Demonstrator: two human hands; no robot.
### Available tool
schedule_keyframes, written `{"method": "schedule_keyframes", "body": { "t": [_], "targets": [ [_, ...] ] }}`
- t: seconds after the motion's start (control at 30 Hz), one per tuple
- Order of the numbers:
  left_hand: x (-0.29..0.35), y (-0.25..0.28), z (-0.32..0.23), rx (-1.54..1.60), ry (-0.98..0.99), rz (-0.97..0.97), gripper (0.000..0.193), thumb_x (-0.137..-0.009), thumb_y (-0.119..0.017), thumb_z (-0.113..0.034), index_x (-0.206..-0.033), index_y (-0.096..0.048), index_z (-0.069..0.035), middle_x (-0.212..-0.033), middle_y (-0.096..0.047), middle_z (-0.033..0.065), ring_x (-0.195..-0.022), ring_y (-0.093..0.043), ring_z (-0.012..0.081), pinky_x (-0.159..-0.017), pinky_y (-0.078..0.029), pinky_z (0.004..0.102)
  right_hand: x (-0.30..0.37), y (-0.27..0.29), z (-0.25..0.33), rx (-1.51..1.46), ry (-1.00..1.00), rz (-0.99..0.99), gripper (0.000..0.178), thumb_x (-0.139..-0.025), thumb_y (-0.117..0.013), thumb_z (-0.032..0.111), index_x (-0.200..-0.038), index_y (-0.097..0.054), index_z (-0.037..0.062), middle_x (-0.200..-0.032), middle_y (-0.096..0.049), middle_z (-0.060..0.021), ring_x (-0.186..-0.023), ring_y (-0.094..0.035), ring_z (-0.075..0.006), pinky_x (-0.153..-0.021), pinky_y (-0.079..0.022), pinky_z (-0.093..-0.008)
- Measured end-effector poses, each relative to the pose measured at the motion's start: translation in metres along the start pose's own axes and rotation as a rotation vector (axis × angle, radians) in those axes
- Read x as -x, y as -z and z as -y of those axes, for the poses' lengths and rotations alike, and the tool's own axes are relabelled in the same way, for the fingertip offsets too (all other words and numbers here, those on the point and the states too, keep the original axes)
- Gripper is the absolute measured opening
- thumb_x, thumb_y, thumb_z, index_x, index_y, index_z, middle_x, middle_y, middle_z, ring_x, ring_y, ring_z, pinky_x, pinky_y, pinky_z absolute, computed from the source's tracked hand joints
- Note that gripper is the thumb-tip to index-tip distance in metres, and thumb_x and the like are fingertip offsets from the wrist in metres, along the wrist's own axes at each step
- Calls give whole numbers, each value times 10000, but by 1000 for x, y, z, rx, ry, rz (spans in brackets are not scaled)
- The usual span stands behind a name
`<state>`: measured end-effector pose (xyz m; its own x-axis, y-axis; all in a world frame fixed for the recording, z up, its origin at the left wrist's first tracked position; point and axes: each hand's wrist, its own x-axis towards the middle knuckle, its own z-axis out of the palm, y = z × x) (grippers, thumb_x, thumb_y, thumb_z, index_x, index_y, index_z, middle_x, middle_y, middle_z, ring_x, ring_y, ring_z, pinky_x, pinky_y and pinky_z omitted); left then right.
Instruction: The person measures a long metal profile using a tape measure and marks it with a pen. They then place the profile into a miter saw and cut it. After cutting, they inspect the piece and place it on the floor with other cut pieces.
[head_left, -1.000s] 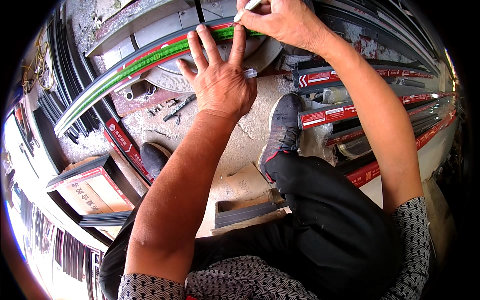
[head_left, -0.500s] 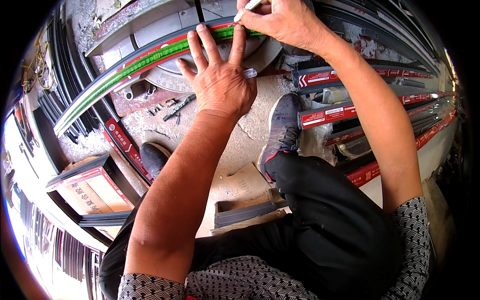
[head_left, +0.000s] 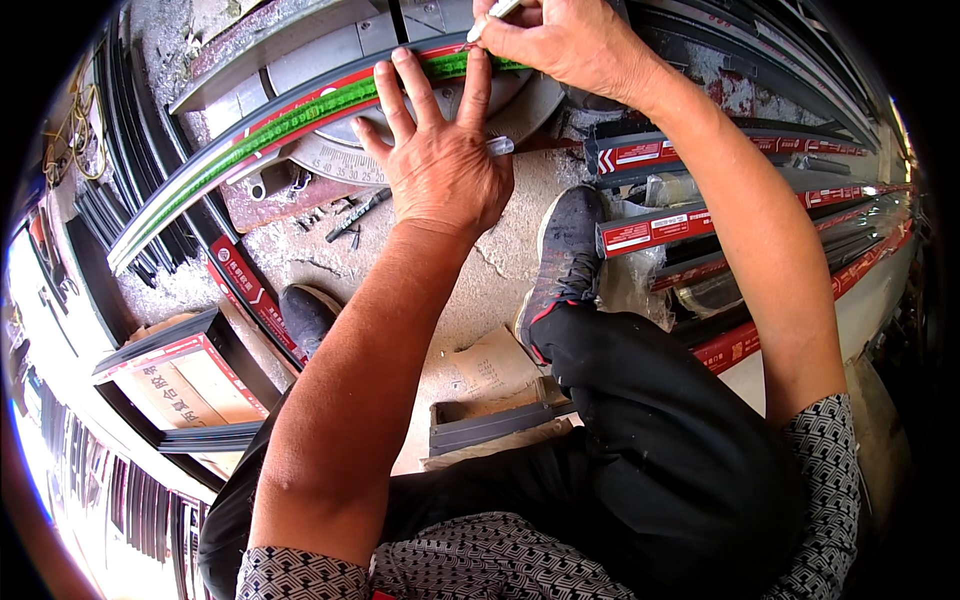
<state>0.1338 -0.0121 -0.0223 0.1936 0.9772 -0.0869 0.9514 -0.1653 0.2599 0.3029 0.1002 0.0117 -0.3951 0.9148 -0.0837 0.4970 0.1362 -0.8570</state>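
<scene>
My left hand lies with its fingers spread, pressing a green tape measure against a long dark profile strip with a red band. Its thumb is hidden. From the hand's right edge sticks a small translucent piece; I cannot tell whether it is held. My right hand is closed around a white pen, whose tip meets the strip just right of my left fingertips. Beneath the strip is a metal saw base with a curved angle scale.
Red-labelled profiles lie stacked at the right. More dark strips run along the left. A framed cardboard-filled box stands at the lower left. A black pen-like tool and scraps lie on the floor near my shoes.
</scene>
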Motion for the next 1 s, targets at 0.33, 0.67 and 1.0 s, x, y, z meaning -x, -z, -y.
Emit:
{"method": "schedule_keyframes", "body": {
  "t": [0.33,0.67,1.0],
  "targets": [
    [0,0,0,-3,-1,-5,1001,-816,-761,-388,-1663,-229,-347,-1688,-102,343,-1572,-97,535,-1128,-205,804,-1,0,-3,11,19,-11,180,-886,-737,160,-966,-655,22,-840,-705,-107,-793,-688,-188,-732,-557,-341],
    [0,-1,0,-4,4,-3,998,-819,-763,-391,-1662,-231,-346,-1687,-107,343,-1572,-100,535,-1131,-204,803,-1,0,0,5,-12,2,170,-891,-729,153,-971,-655,23,-850,-706,-107,-799,-689,-187,-732,-560,-338],
    [0,-1,0,-2,-1,-6,990,-822,-760,-393,-1661,-236,-343,-1684,-112,346,-1571,-97,537,-1127,-209,806,-1,-2,-3,-7,19,-10,160,-891,-730,139,-969,-651,24,-841,-699,-99,-794,-683,-180,-729,-559,-334]
  ]
}}
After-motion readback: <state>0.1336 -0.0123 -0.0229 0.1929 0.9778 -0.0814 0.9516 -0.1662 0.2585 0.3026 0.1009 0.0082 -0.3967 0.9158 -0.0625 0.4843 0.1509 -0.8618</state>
